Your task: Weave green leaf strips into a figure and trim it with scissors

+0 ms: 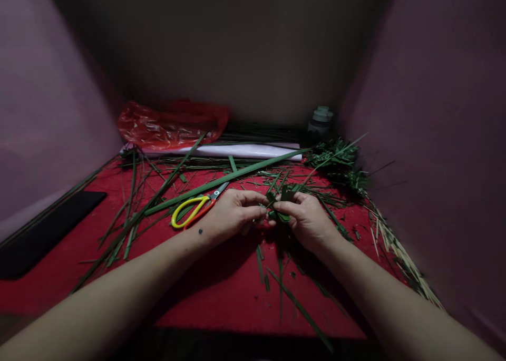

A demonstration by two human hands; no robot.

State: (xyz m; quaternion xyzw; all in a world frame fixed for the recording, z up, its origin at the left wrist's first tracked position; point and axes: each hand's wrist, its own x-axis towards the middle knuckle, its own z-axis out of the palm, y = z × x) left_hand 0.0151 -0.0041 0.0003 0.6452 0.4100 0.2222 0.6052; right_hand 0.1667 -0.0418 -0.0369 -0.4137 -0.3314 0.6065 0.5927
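Between my two hands is a small piece of folded green leaf strips [281, 213], with loose ends sticking out of it. My left hand [242, 209] pinches its left side between thumb and fingers. On its right side, my right hand [306, 216] grips it with the thumb pressed on top. How the strips cross is partly hidden by my fingers. Just left of my left hand, scissors [190, 212] with yellow and red handles lie on the red cloth [221, 287], their blades pointing away from me. A long green leaf strip [225, 181] stretches behind them.
At the back lie a red plastic bag [169, 126] and a white roll [249, 150]. A bottle [321, 119] stands behind a dark green leafy pile [340, 161]. Pale thin sticks [403, 250] line the right edge; a black flat object [47, 232] lies left. Leaf scraps are scattered around.
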